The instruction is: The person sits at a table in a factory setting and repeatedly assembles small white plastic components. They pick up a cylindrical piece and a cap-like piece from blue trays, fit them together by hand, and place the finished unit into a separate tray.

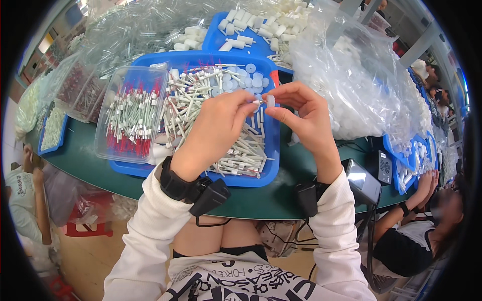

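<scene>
Green table (293, 188), black-lettered shirt (236, 281), right hand (307, 115) pinching white piece (270, 101)

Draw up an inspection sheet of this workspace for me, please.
Surface: green table, bearing a blue tray.
Things: white sticks and pale discs in the tray; clear box of parts over its left side.
Clutter: large clear bag and black box at right.
Grip: left hand pinches a small white piece; right hand pinches a pale piece.
Cables: black cables hang near the right sleeve.
Surroundings: a person at left, another at right, more beyond.
</scene>
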A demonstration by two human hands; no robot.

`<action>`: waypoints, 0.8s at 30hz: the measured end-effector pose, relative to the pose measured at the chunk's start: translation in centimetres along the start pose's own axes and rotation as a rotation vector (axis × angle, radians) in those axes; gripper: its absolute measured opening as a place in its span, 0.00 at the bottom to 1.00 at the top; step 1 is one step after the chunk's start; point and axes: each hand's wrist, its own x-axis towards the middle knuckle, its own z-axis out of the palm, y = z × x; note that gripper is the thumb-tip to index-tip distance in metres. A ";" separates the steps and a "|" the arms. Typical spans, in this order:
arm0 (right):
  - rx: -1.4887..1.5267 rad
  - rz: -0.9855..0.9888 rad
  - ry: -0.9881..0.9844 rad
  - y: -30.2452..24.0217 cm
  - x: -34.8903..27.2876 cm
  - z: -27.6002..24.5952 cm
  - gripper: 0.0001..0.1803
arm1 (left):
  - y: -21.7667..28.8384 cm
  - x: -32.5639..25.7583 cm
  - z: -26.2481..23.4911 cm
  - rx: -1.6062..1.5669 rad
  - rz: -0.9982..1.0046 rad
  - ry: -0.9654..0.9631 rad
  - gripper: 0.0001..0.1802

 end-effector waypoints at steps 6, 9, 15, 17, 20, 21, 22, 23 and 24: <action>-0.133 -0.039 0.046 -0.2 0.0 0.5 0.12 | 0.2 0.0 -0.2 0.056 0.035 0.051 0.06; -0.112 -0.013 0.034 0.2 -0.1 0.6 0.12 | -0.1 -0.1 -0.2 0.141 0.081 0.052 0.06; -0.068 -0.003 0.016 0.8 -0.2 0.6 0.13 | -0.2 -0.2 0.2 0.229 0.207 0.118 0.05; -0.102 -0.008 0.008 0.7 -0.2 0.6 0.13 | 0.1 -0.3 0.0 0.321 0.252 0.117 0.07; -0.130 0.016 -0.004 1.0 -0.3 0.5 0.12 | 0.3 -0.3 -0.1 0.447 0.326 0.103 0.09; -0.091 0.061 -0.001 1.0 -0.3 0.5 0.12 | 0.3 -0.4 -0.1 0.467 0.329 0.101 0.09; -0.051 0.103 0.001 0.8 -0.3 0.6 0.11 | 0.3 -0.4 -0.1 0.490 0.333 0.100 0.10; -0.011 0.145 0.003 0.7 -0.3 0.7 0.11 | 0.3 -0.4 0.0 0.515 0.359 0.118 0.08; 0.012 0.161 0.008 0.6 -0.3 0.8 0.10 | 0.4 -0.4 0.1 0.541 0.385 0.136 0.06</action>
